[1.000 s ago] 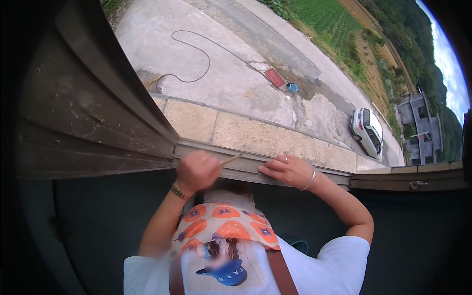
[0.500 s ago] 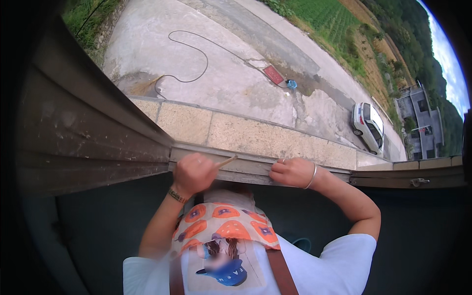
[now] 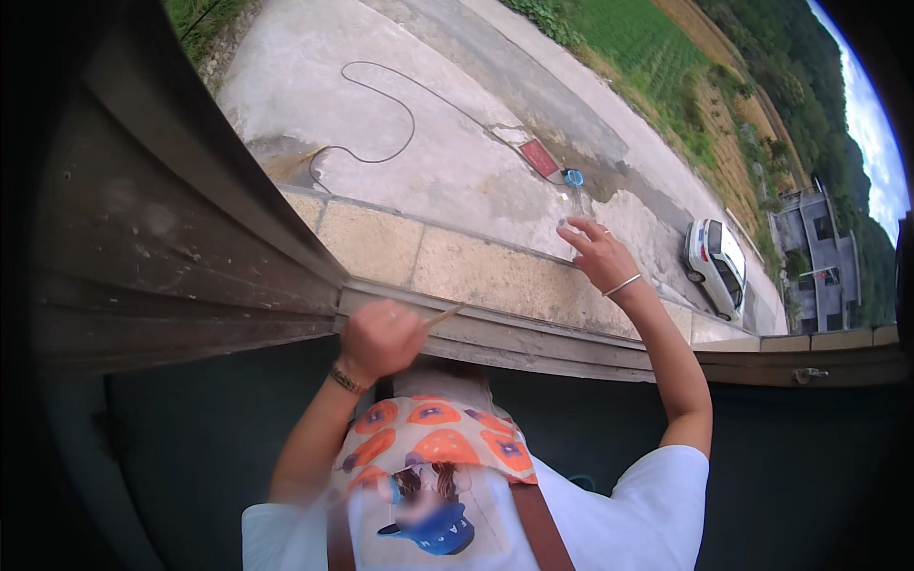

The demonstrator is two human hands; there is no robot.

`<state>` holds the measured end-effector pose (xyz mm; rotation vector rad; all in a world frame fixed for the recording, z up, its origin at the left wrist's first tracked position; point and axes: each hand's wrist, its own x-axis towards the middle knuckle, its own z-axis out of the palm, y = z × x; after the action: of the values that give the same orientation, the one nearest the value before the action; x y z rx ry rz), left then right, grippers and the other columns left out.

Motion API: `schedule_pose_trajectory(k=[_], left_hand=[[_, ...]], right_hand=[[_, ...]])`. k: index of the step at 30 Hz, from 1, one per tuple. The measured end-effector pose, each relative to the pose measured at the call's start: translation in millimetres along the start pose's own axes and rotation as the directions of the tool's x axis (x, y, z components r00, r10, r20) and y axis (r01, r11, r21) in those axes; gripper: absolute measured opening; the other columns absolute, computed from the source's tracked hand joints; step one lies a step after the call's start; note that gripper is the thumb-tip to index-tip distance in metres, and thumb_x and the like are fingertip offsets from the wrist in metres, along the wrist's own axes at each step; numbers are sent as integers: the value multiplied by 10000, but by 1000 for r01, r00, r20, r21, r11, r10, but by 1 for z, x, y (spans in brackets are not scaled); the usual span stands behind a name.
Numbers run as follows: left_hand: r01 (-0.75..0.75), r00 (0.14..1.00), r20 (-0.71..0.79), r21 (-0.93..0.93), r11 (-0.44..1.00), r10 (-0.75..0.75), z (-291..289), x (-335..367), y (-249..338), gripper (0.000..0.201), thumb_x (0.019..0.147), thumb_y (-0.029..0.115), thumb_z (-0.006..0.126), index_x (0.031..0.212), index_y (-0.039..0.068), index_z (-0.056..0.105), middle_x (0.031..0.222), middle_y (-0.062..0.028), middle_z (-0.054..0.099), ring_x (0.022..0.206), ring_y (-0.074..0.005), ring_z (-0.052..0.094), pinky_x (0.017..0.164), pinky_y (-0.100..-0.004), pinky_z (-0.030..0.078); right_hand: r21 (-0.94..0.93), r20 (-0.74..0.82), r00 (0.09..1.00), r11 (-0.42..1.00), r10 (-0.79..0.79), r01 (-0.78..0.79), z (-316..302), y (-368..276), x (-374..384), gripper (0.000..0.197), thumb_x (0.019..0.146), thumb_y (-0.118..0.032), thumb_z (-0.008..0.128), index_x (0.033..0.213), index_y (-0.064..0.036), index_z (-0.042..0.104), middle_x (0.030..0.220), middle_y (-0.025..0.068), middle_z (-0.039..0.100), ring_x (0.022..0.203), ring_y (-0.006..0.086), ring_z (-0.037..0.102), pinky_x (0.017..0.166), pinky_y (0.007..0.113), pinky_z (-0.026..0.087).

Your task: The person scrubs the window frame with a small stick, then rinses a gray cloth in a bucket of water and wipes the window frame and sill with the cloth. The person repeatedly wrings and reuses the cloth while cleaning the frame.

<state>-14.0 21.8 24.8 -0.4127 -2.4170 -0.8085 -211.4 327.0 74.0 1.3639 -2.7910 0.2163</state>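
**WORK AT THE WINDOW RAIL: HAND AND TOOL STATUS**

1. Surroundings. A pale concrete yard lies far below, with a long black cable looped across it and a white car parked at its right edge.

2. Frame. A dark grey metal window frame fills the left of the view. Its lower rail runs to the right, directly above a tan stone ledge.

3. Left hand. It is closed in a fist around a thin pale stick-like tool. The tool's free end points up and to the right, and lies at or just over the lower rail near the frame corner. Contact of the tip cannot be confirmed.

4. Right hand. It is raised clear of the rail, over the ledge, with fingers spread and nothing held. A thin silver bracelet sits at the wrist.

5. Step in hand (judgement). The tool is being worked along the rail near the corner, while the free hand is off the frame.

6. Requirement for the next move (judgement). Keep the fist tight on the tool, since anything released here could fall to the yard. Steady the body by bracing the free hand on the rail before applying the tip.
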Motion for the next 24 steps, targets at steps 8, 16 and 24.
schedule_pose_trajectory(k=[8,16,24], left_hand=[[-12,1000,-20,26,1000,12,1,1,2,271,729,125,646,579,100,421,538,-74,402,502,-251,460,446,-374,379],[-18,1000,-3,13,1000,18,0,1,3,279,718,107,656,579,81,416,544,-84,399,510,-273,466,453,-375,374],[-24,1000,-10,4,1000,24,1,1,2,290,719,102,660,578,70,409,543,-86,399,510,-281,469,455,-376,370]], right_hand=[[187,355,914,973,-198,138,-31,-68,-64,143,791,-130,644,932,-148,659,842,37,606,745,254,614,627,352,504],[300,194,955,940,-225,160,-15,-90,-83,212,791,-139,657,1000,-109,644,873,47,608,768,244,614,653,330,512],[281,294,914,939,-279,196,-15,-98,-70,294,814,-125,614,1106,-94,601,921,67,599,801,246,623,648,341,522]])
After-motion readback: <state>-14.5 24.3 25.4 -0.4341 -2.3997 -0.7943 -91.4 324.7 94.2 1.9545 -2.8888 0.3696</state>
